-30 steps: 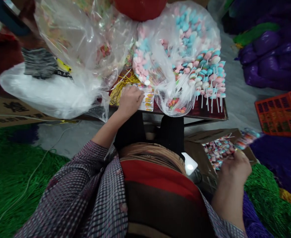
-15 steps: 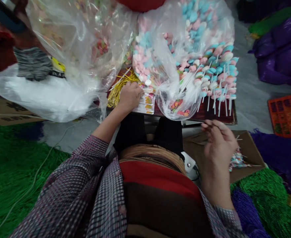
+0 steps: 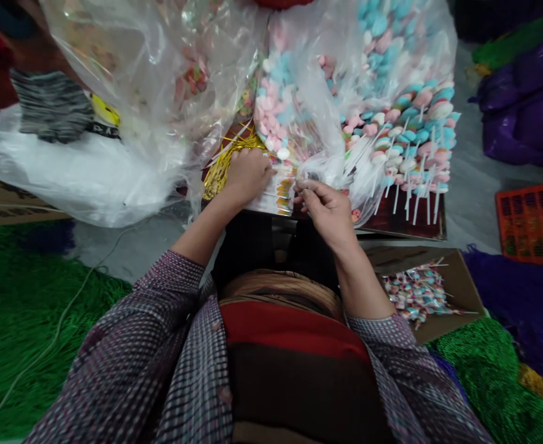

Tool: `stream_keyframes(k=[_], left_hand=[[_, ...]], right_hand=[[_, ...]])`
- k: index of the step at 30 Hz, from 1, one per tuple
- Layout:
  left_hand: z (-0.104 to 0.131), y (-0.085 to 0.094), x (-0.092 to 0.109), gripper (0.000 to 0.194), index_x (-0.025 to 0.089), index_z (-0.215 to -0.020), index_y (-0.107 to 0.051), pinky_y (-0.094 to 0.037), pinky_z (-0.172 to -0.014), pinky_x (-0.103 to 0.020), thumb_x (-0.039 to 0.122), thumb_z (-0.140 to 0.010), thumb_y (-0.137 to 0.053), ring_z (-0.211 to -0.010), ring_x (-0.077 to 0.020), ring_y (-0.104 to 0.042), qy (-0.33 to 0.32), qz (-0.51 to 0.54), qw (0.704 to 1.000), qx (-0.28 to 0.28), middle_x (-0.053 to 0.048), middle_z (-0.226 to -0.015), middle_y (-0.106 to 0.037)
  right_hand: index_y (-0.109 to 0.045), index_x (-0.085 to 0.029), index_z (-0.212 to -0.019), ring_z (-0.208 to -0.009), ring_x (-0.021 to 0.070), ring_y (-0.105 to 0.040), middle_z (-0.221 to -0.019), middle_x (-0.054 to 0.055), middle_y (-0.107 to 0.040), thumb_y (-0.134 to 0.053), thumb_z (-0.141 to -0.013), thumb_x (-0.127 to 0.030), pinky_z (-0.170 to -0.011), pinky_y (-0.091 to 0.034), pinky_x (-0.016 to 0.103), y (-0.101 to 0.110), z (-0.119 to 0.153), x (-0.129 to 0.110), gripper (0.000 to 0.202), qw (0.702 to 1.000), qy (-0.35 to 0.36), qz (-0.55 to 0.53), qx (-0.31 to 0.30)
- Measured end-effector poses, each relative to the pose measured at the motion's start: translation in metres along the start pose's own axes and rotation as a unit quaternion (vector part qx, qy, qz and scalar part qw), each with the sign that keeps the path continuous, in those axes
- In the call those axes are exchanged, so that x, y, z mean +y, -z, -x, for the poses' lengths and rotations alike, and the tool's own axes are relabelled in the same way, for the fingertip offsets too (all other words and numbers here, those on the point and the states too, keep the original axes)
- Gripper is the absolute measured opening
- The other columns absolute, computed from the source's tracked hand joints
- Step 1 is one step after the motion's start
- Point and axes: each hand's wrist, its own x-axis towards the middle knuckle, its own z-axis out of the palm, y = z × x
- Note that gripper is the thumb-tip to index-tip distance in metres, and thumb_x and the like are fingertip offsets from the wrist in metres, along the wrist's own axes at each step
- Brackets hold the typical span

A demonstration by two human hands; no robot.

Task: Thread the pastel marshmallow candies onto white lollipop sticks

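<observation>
My left hand [image 3: 248, 176] lies with curled fingers on a small stack of printed clear wrappers [image 3: 278, 196] at the near edge of a dark red table [image 3: 407, 223]. My right hand [image 3: 325, 208] is just right of that stack. Its thumb and forefinger are pinched together at the wrappers' right edge, and what they pinch is too small to make out. Behind it lies a heap of pink, blue and white lollipops [image 3: 407, 139] with white sticks pointing toward me. A bundle of gold twist ties [image 3: 222, 161] lies left of my left hand.
Large clear bags of candy [image 3: 294, 98] and an almost empty bag [image 3: 160, 74] crowd the table's back. A white bag [image 3: 68, 176] hangs left. A cardboard box of wrapped lollipops [image 3: 416, 290] sits by my right knee. Green tinsel [image 3: 26, 320] and an orange crate [image 3: 532, 222] lie around.
My right hand left the cardboard box at the lower right, rose open, and came left to the wrapper stack, where its fingers now pinch. My left hand stayed on the stack.
</observation>
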Motion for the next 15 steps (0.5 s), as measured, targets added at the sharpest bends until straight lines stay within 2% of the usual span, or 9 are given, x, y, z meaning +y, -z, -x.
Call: stream_keyframes(k=[4, 8, 11, 15], left_hand=[[-0.016, -0.001, -0.007, 0.030, 0.019, -0.098, -0.073, -0.035, -0.113, -0.056, 0.041, -0.100, -0.053, -0.129, -0.0383, -0.054, 0.003, 0.022, 0.999, 0.041, -0.018, -0.116, -0.069], [-0.027, -0.015, -0.018, 0.022, 0.020, -0.095, -0.073, -0.038, -0.110, -0.059, 0.038, -0.095, -0.060, -0.122, -0.0369, -0.055, -0.023, 0.031, 0.995, 0.094, -0.015, -0.113, -0.070], [-0.032, -0.023, -0.020, 0.012, 0.024, -0.086, -0.071, -0.039, -0.106, -0.058, 0.031, -0.091, -0.063, -0.113, -0.0349, -0.057, -0.021, 0.013, 0.995, 0.100, -0.013, -0.109, -0.072], [-0.037, -0.029, -0.019, 0.014, 0.024, -0.083, -0.068, -0.039, -0.105, -0.058, 0.026, -0.092, -0.057, -0.107, -0.0327, -0.058, -0.033, 0.014, 0.994, 0.104, -0.013, -0.102, -0.072]], right_hand=[[-0.080, -0.025, -0.100, -0.077, 0.0145, -0.072, -0.100, 0.003, -0.079, -0.070, -0.091, -0.041, -0.067, -0.059, 0.030, -0.001, 0.004, -0.001, 0.021, 1.000, -0.014, -0.010, 0.000], [-0.080, -0.024, -0.100, -0.076, 0.0124, -0.072, -0.098, 0.002, -0.080, -0.068, -0.091, -0.040, -0.065, -0.059, 0.028, -0.003, 0.007, 0.002, 0.021, 1.000, -0.014, -0.013, 0.010], [-0.080, -0.024, -0.100, -0.075, 0.0120, -0.072, -0.097, 0.002, -0.080, -0.068, -0.091, -0.038, -0.064, -0.058, 0.027, -0.005, 0.008, 0.005, 0.021, 1.000, -0.012, -0.018, 0.014], [-0.080, -0.025, -0.098, -0.075, 0.0125, -0.072, -0.095, 0.002, -0.081, -0.069, -0.089, -0.040, -0.064, -0.059, 0.027, -0.008, 0.008, 0.006, 0.020, 1.000, -0.005, -0.025, 0.010]])
